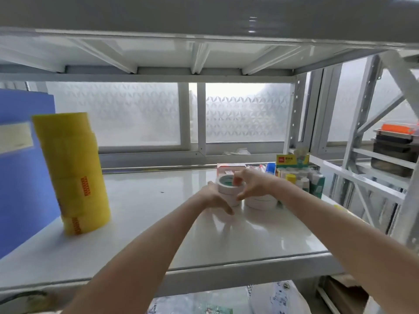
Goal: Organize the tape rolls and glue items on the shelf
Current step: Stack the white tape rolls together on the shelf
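Squaring up white stack (233,201) mid-shelf (136,223). Bracing it with left hand (214,198), fingers curled round its left side, thumb across the front. Pinching top roll (223,186) with right hand (251,184): fingertips on rim, thumb lower down, narrow gap.

Just right of white stack: second stack (260,201), lower. Right and behind: glue box (292,160), glue bottles (302,177). Far left: yellow stack (72,173), tall, looks tilted, by blue folder (20,177).

Risks, as judged:
- skewing top roll by letting go unevenly
- knocking second stack with right wrist
- toppling yellow stack by jolting shelf
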